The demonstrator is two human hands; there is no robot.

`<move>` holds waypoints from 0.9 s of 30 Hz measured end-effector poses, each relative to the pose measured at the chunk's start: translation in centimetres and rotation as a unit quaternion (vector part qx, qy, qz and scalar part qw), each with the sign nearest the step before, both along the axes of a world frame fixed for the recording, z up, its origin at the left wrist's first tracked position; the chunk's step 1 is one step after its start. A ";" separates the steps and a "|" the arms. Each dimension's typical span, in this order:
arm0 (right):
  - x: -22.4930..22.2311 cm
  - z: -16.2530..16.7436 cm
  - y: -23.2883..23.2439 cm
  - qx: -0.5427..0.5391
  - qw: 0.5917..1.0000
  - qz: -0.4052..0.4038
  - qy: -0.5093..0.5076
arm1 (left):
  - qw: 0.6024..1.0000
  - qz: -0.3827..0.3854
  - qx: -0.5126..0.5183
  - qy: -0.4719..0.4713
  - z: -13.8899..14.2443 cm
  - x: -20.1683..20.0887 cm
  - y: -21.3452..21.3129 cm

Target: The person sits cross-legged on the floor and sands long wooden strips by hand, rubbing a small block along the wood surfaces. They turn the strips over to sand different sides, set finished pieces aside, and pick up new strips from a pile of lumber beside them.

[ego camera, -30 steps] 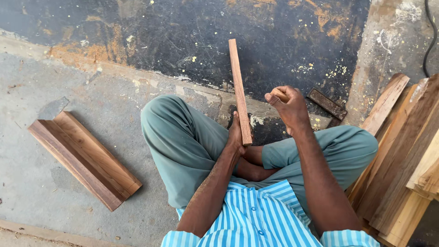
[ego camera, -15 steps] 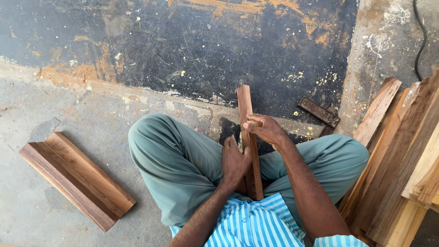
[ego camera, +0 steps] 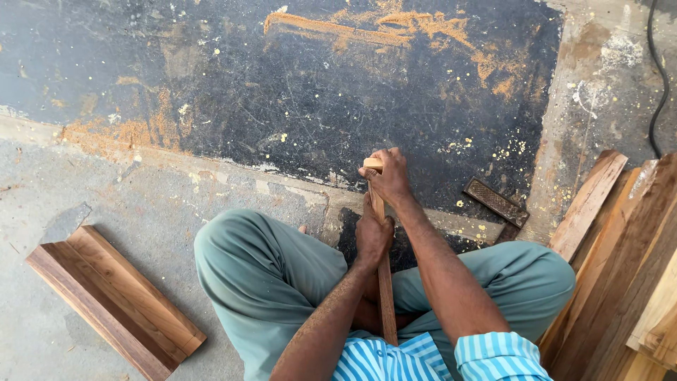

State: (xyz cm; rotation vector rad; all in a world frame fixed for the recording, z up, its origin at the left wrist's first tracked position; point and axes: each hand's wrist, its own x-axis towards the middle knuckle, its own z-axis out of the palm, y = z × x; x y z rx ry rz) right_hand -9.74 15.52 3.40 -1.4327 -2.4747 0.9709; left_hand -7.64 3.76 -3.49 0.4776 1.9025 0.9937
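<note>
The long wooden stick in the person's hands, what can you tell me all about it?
The long, thin, reddish-brown wooden strip looks like a flat, smooth slat with straight edges. It stands nearly upright between the person's crossed legs, its lower end hidden near the striped shirt. The right hand wraps around its top end, and the left hand grips it just below. Its middle part shows bare between the forearms.

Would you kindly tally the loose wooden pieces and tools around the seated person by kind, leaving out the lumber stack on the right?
Wooden strip gripped by left hand and right hand: 1
Wide boards lying side by side on the floor: 2
Dark ridged block: 1
Total: 4
</note>
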 end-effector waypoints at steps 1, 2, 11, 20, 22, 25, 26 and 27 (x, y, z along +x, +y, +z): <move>-0.3 -0.4 0.1 0.009 1.000 -0.004 -0.005 | 1.000 -0.002 -0.005 0.002 -0.2 0.0 -0.1; -0.4 -0.7 0.2 0.010 1.000 -0.001 0.003 | 1.000 -0.002 -0.011 0.001 -0.3 0.0 -0.2; -0.6 -1.8 0.5 0.051 0.999 0.013 0.005 | 0.998 0.004 0.027 -0.061 -0.4 -0.3 -0.7; -0.8 -0.6 -0.2 0.065 0.997 0.022 0.034 | 0.999 -0.010 0.022 -0.030 -1.3 0.3 -0.9; -1.7 0.1 0.1 0.094 0.992 0.040 0.069 | 0.998 0.007 0.060 -0.005 -1.3 0.1 -0.8; -3.2 1.6 1.7 0.148 0.986 0.077 0.031 | 0.999 0.021 0.034 -0.031 -0.9 -0.7 -0.4; -3.3 2.8 2.2 0.100 0.992 0.013 0.074 | 0.999 0.015 0.007 -0.043 -0.6 -1.0 -0.2; -3.1 3.8 2.9 0.052 0.990 -0.045 0.122 | 0.998 0.012 -0.019 -0.053 -0.3 -1.2 0.0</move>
